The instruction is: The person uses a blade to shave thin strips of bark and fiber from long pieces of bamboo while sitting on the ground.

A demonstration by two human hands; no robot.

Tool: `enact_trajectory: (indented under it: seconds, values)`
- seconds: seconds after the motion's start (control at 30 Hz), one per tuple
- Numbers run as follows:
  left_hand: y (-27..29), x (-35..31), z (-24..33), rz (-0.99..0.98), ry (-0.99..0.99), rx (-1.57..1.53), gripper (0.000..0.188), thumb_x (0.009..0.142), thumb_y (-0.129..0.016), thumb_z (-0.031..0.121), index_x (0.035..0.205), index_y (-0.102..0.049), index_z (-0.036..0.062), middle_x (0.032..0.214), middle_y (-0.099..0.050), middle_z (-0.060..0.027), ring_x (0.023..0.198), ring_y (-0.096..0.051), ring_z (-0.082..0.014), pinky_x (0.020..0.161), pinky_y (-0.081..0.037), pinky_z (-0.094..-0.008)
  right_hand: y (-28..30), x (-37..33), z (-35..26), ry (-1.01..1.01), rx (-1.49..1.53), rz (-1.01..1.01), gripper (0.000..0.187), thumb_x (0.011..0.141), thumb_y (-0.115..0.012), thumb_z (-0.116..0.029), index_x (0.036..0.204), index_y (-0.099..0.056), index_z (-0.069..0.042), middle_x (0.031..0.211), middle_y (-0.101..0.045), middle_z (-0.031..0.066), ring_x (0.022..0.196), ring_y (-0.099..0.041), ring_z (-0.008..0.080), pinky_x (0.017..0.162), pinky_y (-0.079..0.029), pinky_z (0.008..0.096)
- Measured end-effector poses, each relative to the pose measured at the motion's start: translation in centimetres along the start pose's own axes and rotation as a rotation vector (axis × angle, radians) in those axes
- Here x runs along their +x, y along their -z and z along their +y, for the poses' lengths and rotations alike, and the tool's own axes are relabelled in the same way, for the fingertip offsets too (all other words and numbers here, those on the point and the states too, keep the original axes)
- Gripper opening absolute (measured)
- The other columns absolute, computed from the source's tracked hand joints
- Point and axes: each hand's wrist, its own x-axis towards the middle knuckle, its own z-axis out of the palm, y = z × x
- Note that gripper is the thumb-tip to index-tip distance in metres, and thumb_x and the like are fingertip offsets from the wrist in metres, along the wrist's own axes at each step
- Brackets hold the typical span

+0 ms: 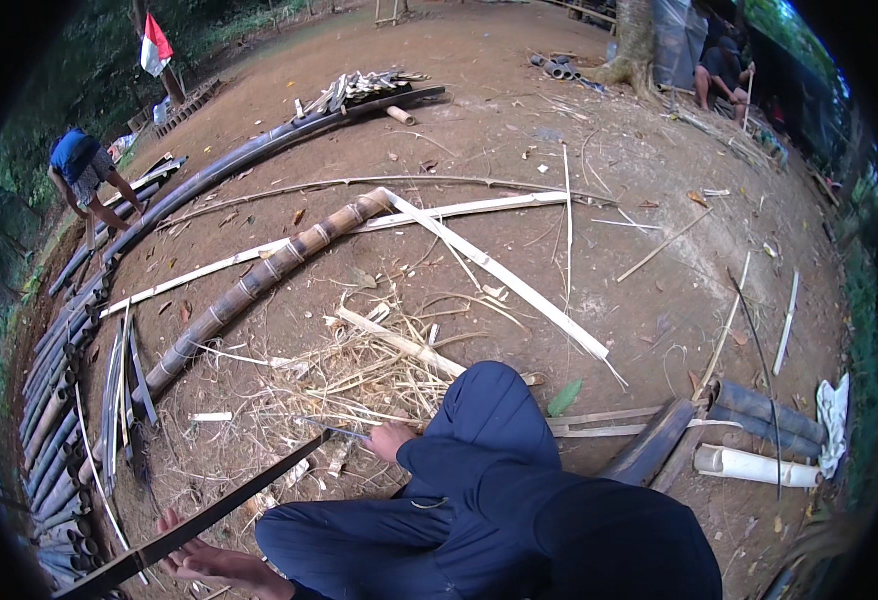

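A long dark bamboo strip (221, 515) slants from the lower left corner up toward my right hand. My left hand (214, 565) supports it near the lower end, fingers loosely around it, with fingertips showing on its far side. My right hand (391, 440) is closed, by my knee, round a thin bluish-grey tool (352, 434) that looks like a knife; its handle is hidden in the fist. The tool meets the strip's far end. Beneath lies a heap of pale bamboo shavings (344, 385).
A thick brown bamboo pole (269, 268) lies ahead, with pale split lengths (509, 275) beyond. Dark bamboo pieces (54, 440) are stacked at left. Cut bamboo sections (759, 465) and a white cloth (833, 425) lie right. One person (84, 165) bends far left; another (724, 75) sits far right.
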Motion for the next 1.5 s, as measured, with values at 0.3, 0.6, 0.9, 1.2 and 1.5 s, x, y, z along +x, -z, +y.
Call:
enact_trajectory:
  seconds: [0.3, 0.6, 0.9, 1.2, 1.5]
  values:
    - [-1.9, 2.4, 6.9, 0.593, 0.136, -0.099, 0.059, 0.099, -0.061, 0.047, 0.061, -0.028, 0.0163, 0.052, -0.025, 0.0013, 0.042, -0.03, -0.012, 0.042, -0.03, -0.0254, 0.7, -0.2, -0.5, -0.056, -0.019, -0.032, 0.044, 0.098, -0.054, -0.041, 0.095, -0.073, -0.001, 0.091, -0.072, 0.0232, 0.087, -0.071, 0.0388, 0.08, -0.056, 0.0509]
    - [-2.3, 8.2, 10.4, 0.541, -0.045, -0.001, 0.071, 0.092, -0.033, 0.081, 0.062, -0.029, 0.0166, 0.049, -0.024, 0.0011, 0.036, -0.032, -0.0106, 0.033, -0.032, -0.0236, 2.5, 0.1, -3.0, -0.087, 0.004, -0.062, 0.049, 0.097, -0.056, -0.044, 0.095, -0.072, 0.002, 0.095, -0.071, 0.0274, 0.091, -0.069, 0.0431, 0.084, -0.054, 0.051]
    - [-2.0, 4.7, 5.4, 0.513, 0.089, -0.038, 0.077, 0.088, -0.021, 0.087, 0.081, -0.033, 0.0113, 0.057, -0.033, -0.0022, 0.036, -0.033, -0.0106, 0.031, -0.03, -0.0212, 4.5, 1.2, 0.0, -0.119, 0.035, 0.197, 0.048, 0.097, -0.057, -0.04, 0.089, -0.07, 0.006, 0.081, -0.069, 0.029, 0.079, -0.07, 0.0454, 0.077, -0.057, 0.0509]
    - [-4.2, 4.3, 1.0, 0.543, 0.164, 0.062, 0.069, 0.091, -0.023, 0.083, 0.079, -0.03, 0.0152, 0.06, -0.029, 0.0019, 0.046, -0.025, -0.0074, 0.038, -0.024, -0.0178, 6.5, -3.6, -9.1, 0.276, 0.307, 0.144, 0.045, 0.098, -0.058, -0.037, 0.077, -0.059, 0.003, 0.061, -0.062, 0.0231, 0.056, -0.063, 0.0405, 0.055, -0.049, 0.0487]
    - [-6.5, 7.4, -1.4, 0.472, 0.178, 0.175, 0.067, 0.097, -0.014, 0.076, 0.061, -0.022, 0.0206, 0.052, -0.022, 0.0052, 0.043, -0.023, -0.0085, 0.04, -0.025, -0.0218, 0.6, 1.0, -3.5, 0.084, 0.164, 0.006, 0.056, 0.1, -0.053, -0.047, 0.076, -0.064, 0.002, 0.064, -0.062, 0.0241, 0.062, -0.064, 0.0396, 0.064, -0.048, 0.0512]
